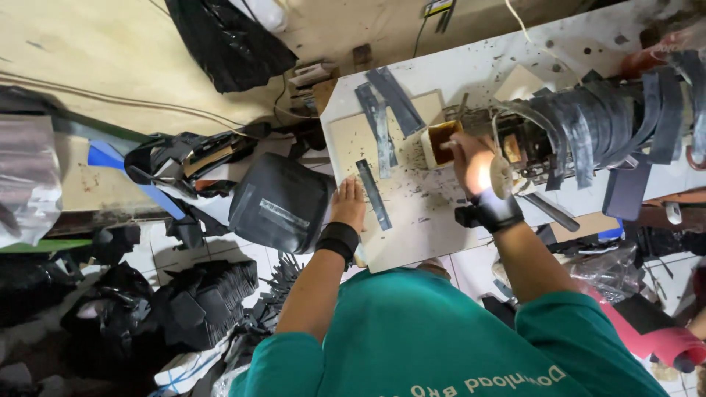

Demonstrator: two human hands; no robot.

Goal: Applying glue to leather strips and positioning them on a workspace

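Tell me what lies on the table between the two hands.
Head view: one dark strip lies on the table between left hand and right hand.

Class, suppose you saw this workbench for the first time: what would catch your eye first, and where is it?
Dark strips lie on the spattered white table, with more draped over the machine at right. The left hand rests flat beside one strip, while the right hand reaches to a small brown-filled pot.

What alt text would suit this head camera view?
A person in a green shirt rests the left hand beside a dark grey strip on a pale worktable, while the right hand reaches to a small brown-filled glue pot.
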